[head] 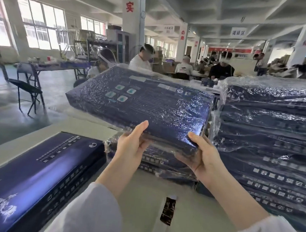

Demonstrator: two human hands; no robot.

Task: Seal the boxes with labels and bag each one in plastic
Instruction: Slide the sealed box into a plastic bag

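A flat dark-blue box in crinkled clear plastic is held up above the white table, tilted away from me. My left hand grips its near edge at the left, thumb on top. My right hand grips the same edge at the right, thumb on top and fingers beneath. Under the held box lies a low stack of bagged boxes. An unbagged blue box lies on the table at the left.
A tall stack of bagged boxes fills the right side. A strip of dark labels on white backing lies between my arms. Beyond the table are several seated workers, a folding chair and other worktables.
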